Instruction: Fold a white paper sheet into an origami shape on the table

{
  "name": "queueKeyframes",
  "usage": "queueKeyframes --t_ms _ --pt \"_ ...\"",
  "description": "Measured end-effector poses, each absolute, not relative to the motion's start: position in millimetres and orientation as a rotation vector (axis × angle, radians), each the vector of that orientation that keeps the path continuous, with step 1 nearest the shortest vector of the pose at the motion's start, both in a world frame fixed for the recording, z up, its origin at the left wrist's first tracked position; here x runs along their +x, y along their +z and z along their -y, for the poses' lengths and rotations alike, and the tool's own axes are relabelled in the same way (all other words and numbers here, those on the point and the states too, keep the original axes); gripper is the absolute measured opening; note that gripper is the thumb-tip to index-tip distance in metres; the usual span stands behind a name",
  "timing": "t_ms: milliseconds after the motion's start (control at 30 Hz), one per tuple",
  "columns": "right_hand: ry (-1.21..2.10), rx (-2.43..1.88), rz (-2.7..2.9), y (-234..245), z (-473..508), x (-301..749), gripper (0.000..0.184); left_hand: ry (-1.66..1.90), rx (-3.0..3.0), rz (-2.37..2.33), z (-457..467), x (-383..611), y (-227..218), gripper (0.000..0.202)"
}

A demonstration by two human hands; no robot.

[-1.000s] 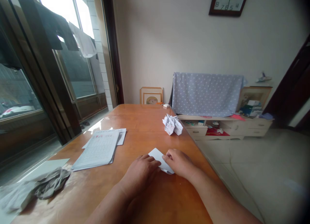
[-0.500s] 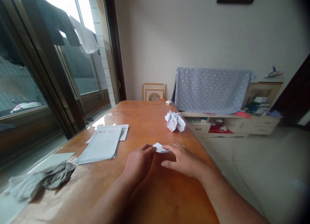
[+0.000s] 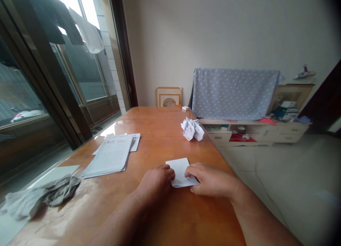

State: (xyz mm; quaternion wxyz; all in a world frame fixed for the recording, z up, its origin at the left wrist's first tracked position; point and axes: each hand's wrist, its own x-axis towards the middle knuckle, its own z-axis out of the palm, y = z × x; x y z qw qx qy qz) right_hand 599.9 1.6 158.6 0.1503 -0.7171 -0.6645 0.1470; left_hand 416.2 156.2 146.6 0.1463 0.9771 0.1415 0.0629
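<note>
Left hand [image 3: 158, 179] grips the left edge of a folded white paper [image 3: 180, 168], right hand [image 3: 211, 180] touches its right side, thumb [image 3: 197, 190] apart from the fingers [image 3: 192, 170], glossy wooden table [image 3: 154, 127] beneath, spiky folded-paper pieces [image 3: 191, 129] beyond, ruled sheets [image 3: 109, 157] stacked at left, grey cloth [image 3: 61, 191] nearer.

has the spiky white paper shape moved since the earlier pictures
No: the spiky white paper shape keeps its place relative to the small white box on the brown wooden table.
</note>
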Motion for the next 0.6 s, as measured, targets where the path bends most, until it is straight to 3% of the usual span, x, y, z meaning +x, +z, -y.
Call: queueKeyframes --t_ms 167,433,600 --pt "0.462 -2.047 1.903 160.4 -1.5 603.5 0.033 0.17 2.79 -0.416 -154.8 414.1 150.4 0.02" --pt "0.793 -1.86 1.73 152.5 -8.6 622.8 0.011 0.176 2.662 -0.556 -152.0 410.3 156.4 0.019" --pt "0.925 -1.757 1.431 136.2 -25.2 632.4 0.016 0.25 2.501 -0.719 -161.0 416.4 139.3 0.03"
